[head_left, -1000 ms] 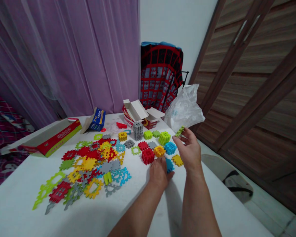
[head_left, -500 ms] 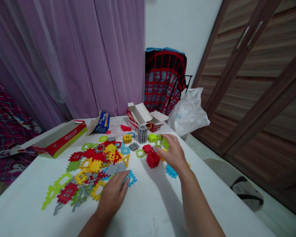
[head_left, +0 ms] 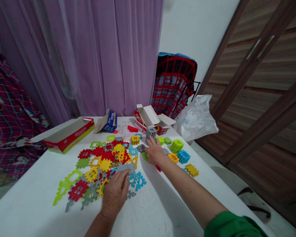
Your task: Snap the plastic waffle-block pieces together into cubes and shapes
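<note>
My right hand (head_left: 155,152) reaches forward with its fingers apart, fingertips at the near face of a stack of grey interlocking plastic tiles (head_left: 151,132). Its palm and wrist cover part of the red tiles beneath. At the front edge of a loose pile, my left hand (head_left: 116,191) lies over some tiles, thumb slightly away from its fingers; what is under the palm is hidden. Beside that hand are a flat grey tile (head_left: 125,168) and a blue openwork tile (head_left: 140,181). A red window tile (head_left: 78,190) lies to its left.
Right of my forearm stand a lime green stack (head_left: 177,145), a blue stack (head_left: 184,156) and yellow tiles (head_left: 192,170). Open cardboard boxes, one red (head_left: 76,135) and one blue (head_left: 111,121), stand at the back. A white plastic bag (head_left: 196,118) sits beyond the right edge.
My right hand has moved left from the green tiles to the grey stack, uncovering the green and blue stacks. My left hand stays by the pile. The view has shifted slightly left.
</note>
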{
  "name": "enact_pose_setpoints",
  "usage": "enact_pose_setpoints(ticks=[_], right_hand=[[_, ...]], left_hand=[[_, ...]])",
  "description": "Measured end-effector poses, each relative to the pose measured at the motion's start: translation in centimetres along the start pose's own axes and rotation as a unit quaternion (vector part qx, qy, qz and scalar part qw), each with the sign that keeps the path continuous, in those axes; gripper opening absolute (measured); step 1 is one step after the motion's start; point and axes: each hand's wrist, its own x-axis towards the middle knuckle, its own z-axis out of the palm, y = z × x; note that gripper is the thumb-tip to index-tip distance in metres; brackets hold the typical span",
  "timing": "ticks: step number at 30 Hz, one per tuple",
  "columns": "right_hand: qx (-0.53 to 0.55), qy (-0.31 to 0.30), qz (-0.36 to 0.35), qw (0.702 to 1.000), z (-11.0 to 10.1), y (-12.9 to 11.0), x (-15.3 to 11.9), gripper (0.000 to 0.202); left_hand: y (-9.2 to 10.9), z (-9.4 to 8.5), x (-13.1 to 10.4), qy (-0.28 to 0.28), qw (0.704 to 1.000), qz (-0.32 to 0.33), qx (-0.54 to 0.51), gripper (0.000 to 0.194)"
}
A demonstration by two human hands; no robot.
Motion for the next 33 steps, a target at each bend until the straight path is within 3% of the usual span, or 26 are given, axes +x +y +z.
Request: enact_pose_setpoints(ticks=[5, 12, 25, 33], right_hand=[[-0.010, -0.019, 0.015, 1.000, 1.0, -0.3, 0.7, 0.058], [-0.011, -0.065, 0.012, 0.998, 0.8, -0.7, 1.1, 0.067], [0.072, -0.089, -0.021, 0.993, 0.8, -1.5, 0.3, 0.056], [0.045, -0.039, -0.016, 0.998, 0.0, 1.3, 0.6, 0.063]], left_hand=[[-0.1, 0.1, 0.0, -0.016, 0.999, -0.027, -0.015, 0.028], [-0.1, 0.2, 0.0, -0.027, 0.998, -0.043, -0.025, 0.029], [0.2, 0.1, 0.1, -0.031, 0.998, -0.045, -0.034, 0.028], [0.2, 0.0, 0.2, -0.017, 0.999, -0.040, -0.032, 0.026]])
